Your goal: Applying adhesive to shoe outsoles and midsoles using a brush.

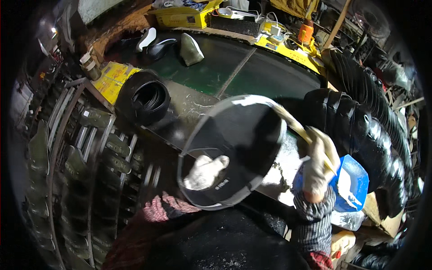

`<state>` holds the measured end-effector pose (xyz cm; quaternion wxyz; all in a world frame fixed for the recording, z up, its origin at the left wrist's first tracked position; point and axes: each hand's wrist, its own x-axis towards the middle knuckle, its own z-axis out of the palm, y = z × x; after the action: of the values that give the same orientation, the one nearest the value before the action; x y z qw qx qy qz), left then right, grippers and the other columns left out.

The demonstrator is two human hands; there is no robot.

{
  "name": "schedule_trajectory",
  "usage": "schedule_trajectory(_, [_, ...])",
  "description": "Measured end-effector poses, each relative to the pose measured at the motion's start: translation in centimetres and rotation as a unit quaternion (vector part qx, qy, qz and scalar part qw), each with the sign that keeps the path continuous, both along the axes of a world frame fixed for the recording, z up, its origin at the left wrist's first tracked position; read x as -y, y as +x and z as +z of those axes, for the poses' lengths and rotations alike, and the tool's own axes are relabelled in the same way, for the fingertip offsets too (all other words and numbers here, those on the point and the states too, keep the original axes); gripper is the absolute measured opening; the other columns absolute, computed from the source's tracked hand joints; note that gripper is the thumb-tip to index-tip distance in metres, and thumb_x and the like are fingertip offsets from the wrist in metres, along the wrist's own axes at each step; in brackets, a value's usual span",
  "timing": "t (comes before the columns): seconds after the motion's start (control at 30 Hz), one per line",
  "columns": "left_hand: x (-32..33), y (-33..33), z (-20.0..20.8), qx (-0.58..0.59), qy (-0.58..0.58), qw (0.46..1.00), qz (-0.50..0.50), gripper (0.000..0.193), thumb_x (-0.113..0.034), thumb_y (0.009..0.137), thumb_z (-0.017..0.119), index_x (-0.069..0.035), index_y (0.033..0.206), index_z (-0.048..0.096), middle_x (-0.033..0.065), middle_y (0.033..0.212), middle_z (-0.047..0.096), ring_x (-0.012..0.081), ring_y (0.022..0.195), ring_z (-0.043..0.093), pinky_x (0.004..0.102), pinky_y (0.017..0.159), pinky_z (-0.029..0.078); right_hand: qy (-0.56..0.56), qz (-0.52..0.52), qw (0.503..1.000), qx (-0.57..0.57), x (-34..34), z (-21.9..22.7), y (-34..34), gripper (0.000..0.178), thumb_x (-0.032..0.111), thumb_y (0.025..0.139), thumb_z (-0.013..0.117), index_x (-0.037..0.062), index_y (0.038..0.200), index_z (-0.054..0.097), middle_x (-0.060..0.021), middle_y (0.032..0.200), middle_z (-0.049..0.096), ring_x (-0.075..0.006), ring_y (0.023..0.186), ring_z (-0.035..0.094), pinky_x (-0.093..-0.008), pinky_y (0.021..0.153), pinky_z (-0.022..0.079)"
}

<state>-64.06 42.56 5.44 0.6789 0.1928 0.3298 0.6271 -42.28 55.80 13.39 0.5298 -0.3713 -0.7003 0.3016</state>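
A wide black oval rubber-like sheet or loop [234,144] with a pale rim is held up in front of me. White wet-looking paste lies along its far edge. My left hand [202,173], in a white glove, is closed at its near-left part, and some fingers are hidden. My right hand [319,157], also gloved, is wrapped round a pale wooden-handled brush [292,122]. The brush's far end meets the loop's upper right rim. Right beside this hand stands a blue container [353,180] with white paste inside.
A rolled black coil [143,96] stands at left on the green-black bench [211,54]. Shoe-like pieces [191,49] lie at the back. Stacked black rolls [346,117] crowd the right. Racks of dark shoe-shaped forms [76,164] fill the left. A yellow box [182,17] and an orange bottle [306,32] stand behind.
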Motion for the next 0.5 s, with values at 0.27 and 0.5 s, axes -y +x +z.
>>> schedule_trajectory(0.27, [-1.6,2.6,-2.2,-0.023,0.029,0.999,-0.04,0.025,-0.018,0.095,0.056,0.0,0.08,0.064,0.0044,0.068,0.063,0.0144,0.065,0.061,0.032,0.061,0.051,0.025,0.334,0.942,0.002,5.2,4.7,-3.8,0.024,0.014,0.088,0.064,-0.0028,0.105,0.064,-0.0149,0.087,0.069,-0.021,0.075,0.068,-0.0294,0.066,0.055])
schedule_trajectory(0.5, [-4.2,1.2,5.0,-0.167,-0.157,0.973,-0.028,0.03,-0.031,0.091,0.065,-0.004,0.077,0.063,0.0007,0.062,0.058,0.0138,0.054,0.053,0.0321,0.052,0.045,0.053,0.453,0.878,0.148,8.2,5.0,0.9,0.028,0.021,0.081,0.072,0.0033,0.103,0.069,-0.0125,0.086,0.068,-0.0219,0.075,0.067,-0.0317,0.072,0.054])
